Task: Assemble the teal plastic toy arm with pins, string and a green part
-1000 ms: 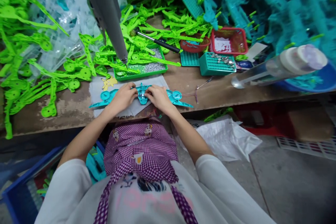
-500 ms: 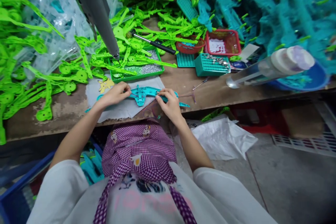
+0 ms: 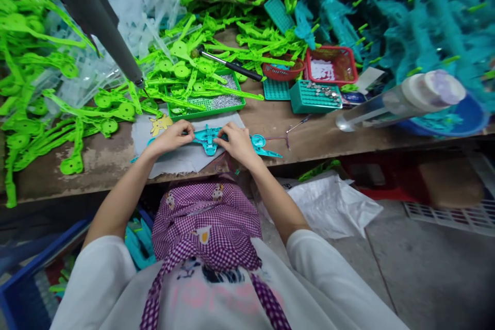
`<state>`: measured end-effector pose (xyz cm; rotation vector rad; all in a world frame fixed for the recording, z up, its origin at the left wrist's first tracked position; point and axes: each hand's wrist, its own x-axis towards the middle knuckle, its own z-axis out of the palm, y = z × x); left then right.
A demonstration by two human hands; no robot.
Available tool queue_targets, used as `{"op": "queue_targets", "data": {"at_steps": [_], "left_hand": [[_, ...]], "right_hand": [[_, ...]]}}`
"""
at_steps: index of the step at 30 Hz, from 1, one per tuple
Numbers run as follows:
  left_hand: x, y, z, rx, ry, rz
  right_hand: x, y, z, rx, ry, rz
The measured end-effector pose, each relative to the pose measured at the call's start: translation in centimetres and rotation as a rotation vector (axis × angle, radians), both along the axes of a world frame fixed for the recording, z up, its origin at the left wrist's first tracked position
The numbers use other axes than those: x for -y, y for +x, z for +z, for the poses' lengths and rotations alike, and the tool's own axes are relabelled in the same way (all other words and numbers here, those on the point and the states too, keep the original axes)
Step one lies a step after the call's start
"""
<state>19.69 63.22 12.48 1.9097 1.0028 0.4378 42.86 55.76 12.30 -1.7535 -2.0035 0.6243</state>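
Observation:
A long teal plastic toy part [image 3: 209, 139] lies on a pale cloth [image 3: 181, 157] at the near edge of the wooden bench [image 3: 100, 162]. My left hand [image 3: 172, 136] presses on its left half, fingers curled over it. My right hand [image 3: 236, 143] grips it just right of the middle, and the part's round end [image 3: 258, 141] sticks out past the knuckles. A grey hanging power screwdriver [image 3: 98, 26] points down to the left, apart from both hands.
A green tray [image 3: 211, 103] of small screws stands behind the cloth. Heaps of bright green plastic parts [image 3: 50, 93] cover the left and back. Teal parts [image 3: 425, 20] pile at right, with red baskets [image 3: 334, 64], a teal box [image 3: 315, 97] and a clear bottle [image 3: 402, 100].
My right hand has come back from the part's right side to its middle. The hanging screwdriver has swung further left.

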Motion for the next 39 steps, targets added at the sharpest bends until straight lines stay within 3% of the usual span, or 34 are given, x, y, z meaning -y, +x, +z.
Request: {"op": "queue_targets", "data": {"at_steps": [5,10,14,19,22,24,28,30,36,39], "left_hand": [[0.3,-0.2,-0.3,0.196,-0.242,0.129],[0.4,0.0,-0.5,0.253,-0.264,0.232],[0.4,0.1,-0.4,0.245,-0.266,0.222],[0.4,0.0,-0.5,0.200,-0.213,0.210],[0.3,-0.1,-0.5,0.234,-0.274,0.200],[0.3,-0.2,-0.5,0.279,-0.302,0.182],[0.3,-0.4,-0.5,0.283,-0.232,0.160],[0.2,-0.5,-0.5,0.258,-0.183,0.137],[0.2,-0.9,-0.3,0.173,-0.084,0.044],[0.8,-0.6,0.2,0.096,0.060,0.048]], "right_hand": [[-0.4,1.2,0.0,-0.097,-0.077,0.071],[-0.3,1.9,-0.8,-0.257,-0.006,0.117],[-0.4,2.0,-0.7,-0.175,-0.008,0.090],[-0.9,1.4,0.4,-0.040,0.009,0.158],[-1.6,0.9,0.4,0.058,0.040,0.164],[-2.2,1.0,0.0,0.003,0.034,0.193],[-2.8,2.0,-1.1,-0.257,0.038,0.173],[-2.6,2.4,-1.3,-0.289,0.053,0.205],[-1.8,2.0,-0.8,-0.050,0.053,0.415],[-1.7,2.1,-0.8,0.025,0.078,0.480]]}}
